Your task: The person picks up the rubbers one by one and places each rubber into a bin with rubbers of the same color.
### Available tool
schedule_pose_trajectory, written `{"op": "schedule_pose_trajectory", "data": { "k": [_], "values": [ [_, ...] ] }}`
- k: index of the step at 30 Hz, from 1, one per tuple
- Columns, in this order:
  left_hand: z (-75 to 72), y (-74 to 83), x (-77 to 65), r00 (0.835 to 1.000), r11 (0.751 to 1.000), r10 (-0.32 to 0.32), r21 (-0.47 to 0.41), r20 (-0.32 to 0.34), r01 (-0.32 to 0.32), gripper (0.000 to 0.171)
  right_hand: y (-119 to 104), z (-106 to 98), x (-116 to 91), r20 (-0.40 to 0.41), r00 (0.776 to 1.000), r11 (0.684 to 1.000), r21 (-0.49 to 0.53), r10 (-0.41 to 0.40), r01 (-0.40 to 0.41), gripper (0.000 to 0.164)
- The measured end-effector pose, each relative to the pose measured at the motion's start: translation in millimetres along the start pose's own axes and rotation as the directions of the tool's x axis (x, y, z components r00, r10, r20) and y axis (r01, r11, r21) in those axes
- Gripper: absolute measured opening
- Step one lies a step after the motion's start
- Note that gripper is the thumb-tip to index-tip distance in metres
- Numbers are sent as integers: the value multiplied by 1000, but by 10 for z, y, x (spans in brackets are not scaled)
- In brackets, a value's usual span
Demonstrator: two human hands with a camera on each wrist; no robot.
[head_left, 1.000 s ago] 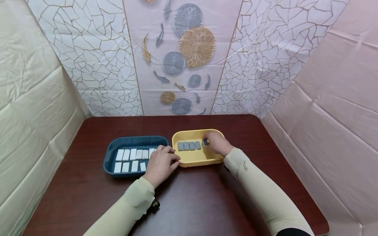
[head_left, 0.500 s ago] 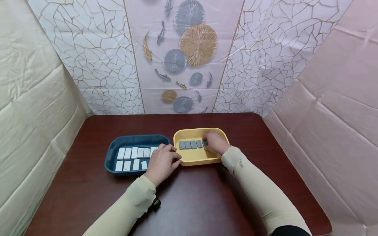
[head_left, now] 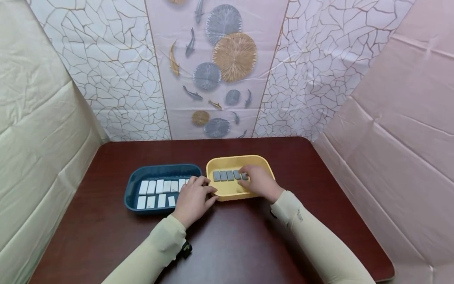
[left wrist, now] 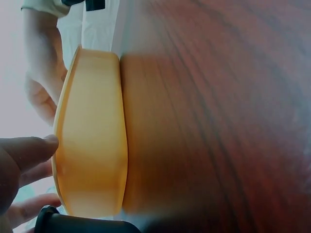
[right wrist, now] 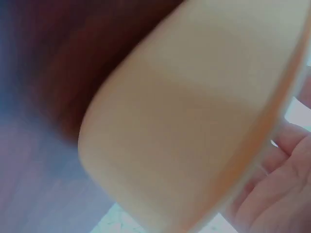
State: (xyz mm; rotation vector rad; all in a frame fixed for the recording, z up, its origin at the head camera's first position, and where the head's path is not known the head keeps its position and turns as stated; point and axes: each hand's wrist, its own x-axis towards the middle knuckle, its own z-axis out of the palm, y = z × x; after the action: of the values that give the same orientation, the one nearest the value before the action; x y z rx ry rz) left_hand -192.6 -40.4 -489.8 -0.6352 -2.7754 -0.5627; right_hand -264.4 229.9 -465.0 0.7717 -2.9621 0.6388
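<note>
My left hand lies over the blue tray's right end, its fingertips touching the near-left rim of the yellow tray. From the left wrist, the thumb is seen against that rim. Inside the yellow tray, a row of small grey rectangular blocks stretches toward the right. My right hand reaches over the tray's right side, thumb and forefinger apart around the rightmost grey block, which is partly hidden. The right wrist view shows the yellow tray's outer wall with the right palm beyond it.
The blue tray stands just left of the yellow one, holding two rows of white blocks; my left hand hides some. Both trays sit on a dark red-brown table. Patterned cloth hangs behind its far edge.
My right hand has set the last grey block at the row's right end. Its thumb and forefinger have since parted, and it has drawn slightly toward me. The left hand stays put.
</note>
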Motion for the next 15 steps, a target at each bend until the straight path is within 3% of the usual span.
{"op": "schedule_pose_trajectory", "data": {
  "k": [4, 9, 15],
  "values": [
    [-19, 5, -29, 1000, 1000, -9, 3, 3, 9, 33, -172, 48, -146, -25, 998, 998, 37, -51, 52, 22],
    [-67, 7, -98, 1000, 999, -15, -35, 14, 16, 41, -338, 67, -249, -46, 997, 997, 51, -55, 57, 18],
    [-243, -119, -136, 998, 998, -56, -30, -7, 56, 45, -529, -15, -283, -90, 993, 997, 0, -73, 74, 45]
  ]
}}
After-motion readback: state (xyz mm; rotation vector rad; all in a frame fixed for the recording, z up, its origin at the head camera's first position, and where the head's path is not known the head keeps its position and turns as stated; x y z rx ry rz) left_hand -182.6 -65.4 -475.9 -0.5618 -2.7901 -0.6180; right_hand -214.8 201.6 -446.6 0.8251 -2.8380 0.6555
